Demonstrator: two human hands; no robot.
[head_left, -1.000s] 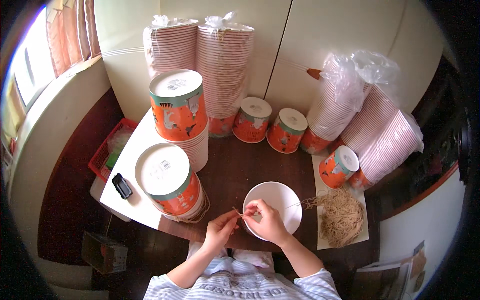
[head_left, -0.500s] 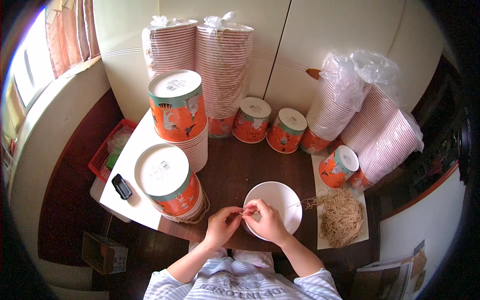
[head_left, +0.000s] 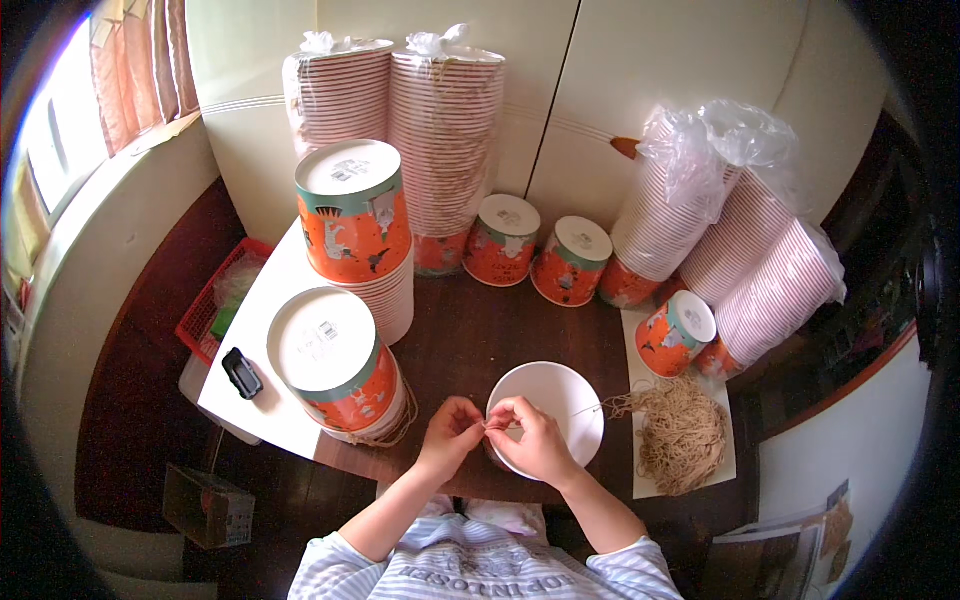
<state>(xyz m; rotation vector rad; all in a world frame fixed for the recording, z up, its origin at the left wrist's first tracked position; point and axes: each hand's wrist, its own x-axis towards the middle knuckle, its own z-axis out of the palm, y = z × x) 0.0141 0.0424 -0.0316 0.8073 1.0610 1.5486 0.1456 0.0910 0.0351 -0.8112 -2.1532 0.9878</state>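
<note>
My left hand (head_left: 452, 436) and my right hand (head_left: 531, 440) meet fingertip to fingertip at the near left rim of a paper bucket (head_left: 572, 392), which stands mouth up with its white inside showing. A thin strand of twine is pinched between the fingers of both hands; the fingers hide most of it. Another stretch of twine crosses the bucket's right rim and runs to a tangled heap of beige twine (head_left: 682, 435) on the right. Left of my hands, an upside-down orange and green bucket stack (head_left: 323, 340) has loops of twine hanging at its lower edge.
Behind it stands another upturned bucket stack (head_left: 352, 215). Tall plastic-wrapped stacks (head_left: 445, 140) rise at the back left, and more wrapped stacks (head_left: 765, 260) lean at the right. Single upturned buckets (head_left: 503, 240) line the back. A black plastic holder (head_left: 242, 374) lies at the left edge near a red basket (head_left: 215, 300).
My left hand has shifted slightly up and its fingers have lifted and curled at the rim. My right hand stays almost in place, and the bucket has not moved.
</note>
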